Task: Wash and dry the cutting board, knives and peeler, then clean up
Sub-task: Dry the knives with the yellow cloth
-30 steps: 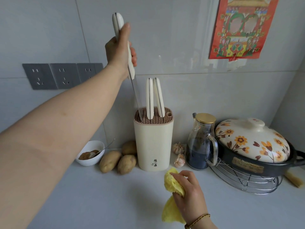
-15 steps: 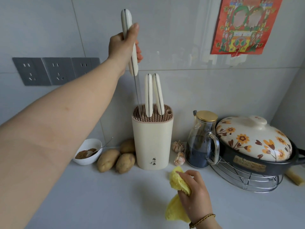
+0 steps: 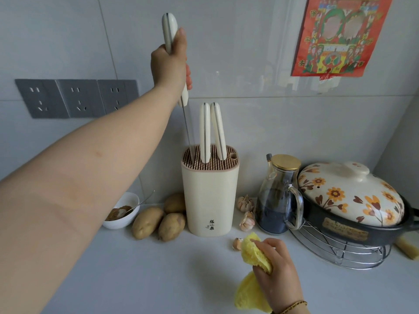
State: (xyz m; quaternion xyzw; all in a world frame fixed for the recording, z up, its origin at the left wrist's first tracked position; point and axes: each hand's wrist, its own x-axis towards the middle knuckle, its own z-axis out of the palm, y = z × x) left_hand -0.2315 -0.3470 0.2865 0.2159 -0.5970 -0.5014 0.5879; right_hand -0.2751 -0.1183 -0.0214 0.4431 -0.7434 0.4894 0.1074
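My left hand (image 3: 169, 64) grips the cream handle of a knife (image 3: 168, 30), held upright with its blade tip down in the left side of the cream knife block (image 3: 209, 196). Two other cream-handled knives (image 3: 205, 130) stand in the block beside it. Low on the right, my right hand (image 3: 277, 268) holds a crumpled yellow cloth (image 3: 251, 288) just above the white counter (image 3: 136, 273). No cutting board or peeler is in view.
Left of the block lie three potatoes (image 3: 148, 225) and a white bowl (image 3: 124, 211) with a spoon. To its right are garlic bulbs (image 3: 246, 211), a glass jug (image 3: 277, 196) of dark liquid, and a flowered clay pot (image 3: 349, 200) on a wire rack. Wall sockets (image 3: 77, 98) sit at left.
The knife in my left hand has come down, so its blade tip now sits in the block's slots. My right hand with the cloth has hardly moved.
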